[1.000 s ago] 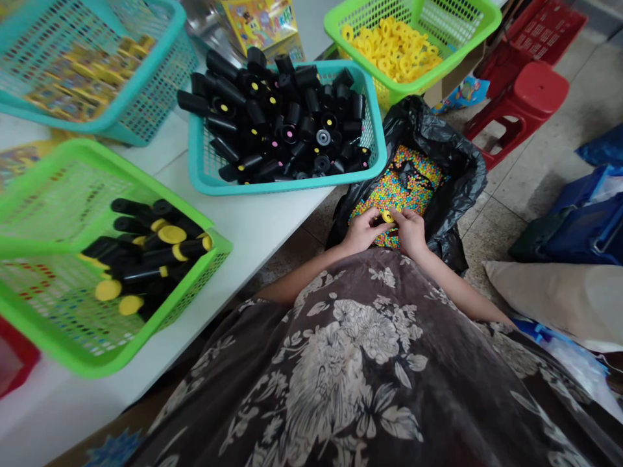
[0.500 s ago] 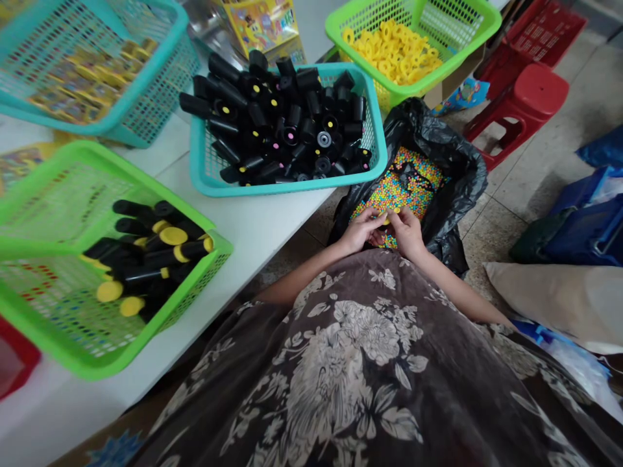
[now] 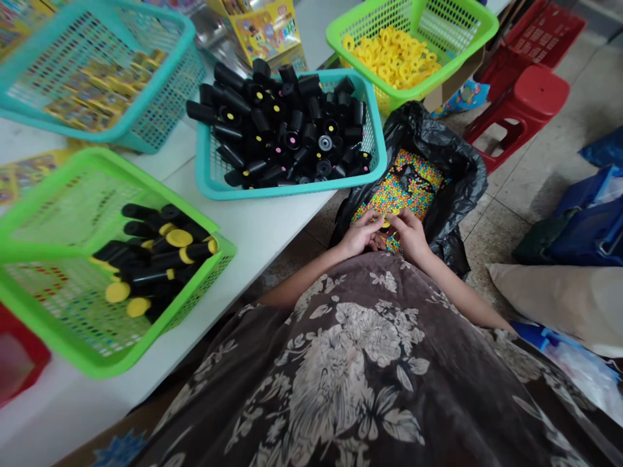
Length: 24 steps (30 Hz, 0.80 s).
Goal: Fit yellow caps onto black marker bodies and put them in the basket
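My left hand (image 3: 361,235) and my right hand (image 3: 409,233) meet over an open black plastic bag (image 3: 455,162). The fingertips of both are closed on a small yellow plastic piece (image 3: 387,223); fingers hide much of it, and its exact shape cannot be made out. Below the hands, the bag holds many tiny coloured balls (image 3: 409,188). Left of the bag, on the table, a turquoise basket (image 3: 292,190) is heaped with black plastic tubes (image 3: 296,123), some showing yellow or pink dots at the end. Yellow ring-like parts (image 3: 396,58) fill part of a green basket (image 3: 413,91) beyond.
Another green basket (image 3: 102,363) on the white table (image 3: 243,259) contains black tubes with yellow caps (image 3: 179,238). Yellow packets (image 3: 107,84) lie in a second turquoise basket (image 3: 146,130). A printed box (image 3: 265,32) stands behind. On the floor at right are a red stool (image 3: 540,94) and blue bins (image 3: 588,220).
The view has shifted slightly, so the table baskets appear a little further right and lower. Both hands stay together over the bag, still on the yellow piece.
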Available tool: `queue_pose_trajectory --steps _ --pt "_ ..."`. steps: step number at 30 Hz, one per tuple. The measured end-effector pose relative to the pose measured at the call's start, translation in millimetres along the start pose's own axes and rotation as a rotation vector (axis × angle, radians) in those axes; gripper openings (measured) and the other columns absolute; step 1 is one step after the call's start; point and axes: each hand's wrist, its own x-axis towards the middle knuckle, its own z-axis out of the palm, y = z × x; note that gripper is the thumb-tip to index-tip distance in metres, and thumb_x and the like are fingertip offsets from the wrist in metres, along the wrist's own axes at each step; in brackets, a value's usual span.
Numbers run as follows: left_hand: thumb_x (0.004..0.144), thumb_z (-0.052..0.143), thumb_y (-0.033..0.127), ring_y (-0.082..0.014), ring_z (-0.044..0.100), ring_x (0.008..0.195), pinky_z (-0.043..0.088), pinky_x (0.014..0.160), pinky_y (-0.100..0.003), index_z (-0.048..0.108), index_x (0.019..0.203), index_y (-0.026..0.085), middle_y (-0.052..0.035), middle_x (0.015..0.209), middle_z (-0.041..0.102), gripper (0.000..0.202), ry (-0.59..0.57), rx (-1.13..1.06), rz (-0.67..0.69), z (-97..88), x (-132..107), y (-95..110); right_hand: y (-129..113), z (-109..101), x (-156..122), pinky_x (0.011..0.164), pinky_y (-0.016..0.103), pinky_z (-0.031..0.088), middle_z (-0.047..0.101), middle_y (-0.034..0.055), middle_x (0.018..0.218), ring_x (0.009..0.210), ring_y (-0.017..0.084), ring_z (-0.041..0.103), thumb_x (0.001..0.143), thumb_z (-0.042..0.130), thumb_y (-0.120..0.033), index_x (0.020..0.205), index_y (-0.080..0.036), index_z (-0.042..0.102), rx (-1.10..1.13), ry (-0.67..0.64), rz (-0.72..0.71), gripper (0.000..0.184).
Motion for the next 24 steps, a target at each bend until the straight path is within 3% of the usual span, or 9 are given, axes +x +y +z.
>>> queue_pose_trajectory --steps 6,11,17,20,24 --pt "0.084 0.075 0.072 -0.0132 0.064 0.044 0.039 0.038 -0.020 0.051 0.095 0.023 0.0030 0.065 0.066 0.056 0.006 0.021 -0.005 1.3 -0.8 2.0 -0.3 4.9 -1.0 0.051 0.025 0.043 0.058 -0.0094 0.063 0.054 0.010 0.051 0.055 0.095 -0.055 0.076 -0.026 0.052 0.096 0.008 0.012 0.055" --pt "0.086 0.067 0.080 -0.0116 0.059 0.041 0.038 0.039 -0.022 0.051 0.094 0.024 0.0053 0.062 0.060 0.059 0.035 0.143 0.084 4.1 -3.2 -0.8 3.7 3.5 -0.6 0.047 0.026 0.036 0.058 -0.0079 0.062 0.052 0.011 0.053 0.061 0.091 -0.059 0.073 -0.026 0.053 0.073 -0.004 0.026 0.052" --pt "0.080 0.063 0.090 -0.0112 0.054 0.037 0.034 0.039 -0.023 0.050 0.094 0.025 0.0064 0.057 0.056 0.068 0.068 0.189 0.089 6.0 -0.6 -3.9 4.5 1.8 -2.5 0.052 0.027 0.040 0.056 -0.0066 0.061 0.056 0.012 0.053 0.070 0.088 -0.062 0.068 -0.026 0.054 0.003 0.011 -0.032 0.049" --pt "0.080 0.062 0.091 -0.0118 0.054 0.038 0.034 0.039 -0.024 0.051 0.098 0.025 0.0065 0.057 0.056 0.069 0.081 0.131 0.097 6.1 -0.3 -3.3 1.2 0.0 -4.2 0.054 0.027 0.041 0.061 -0.0048 0.064 0.060 0.013 0.055 0.071 0.086 -0.062 0.071 -0.025 0.062 -0.030 -0.055 -0.046 0.044" --pt "0.080 0.062 0.090 -0.0120 0.055 0.039 0.034 0.040 -0.024 0.048 0.094 0.026 0.0067 0.057 0.055 0.067 0.075 0.155 0.083 7.1 -2.7 -2.5 -0.8 0.5 -4.2 0.056 0.026 0.042 0.061 -0.0053 0.061 0.057 0.012 0.052 0.070 0.086 -0.053 0.069 -0.025 0.065 0.006 -0.066 -0.081 0.035"
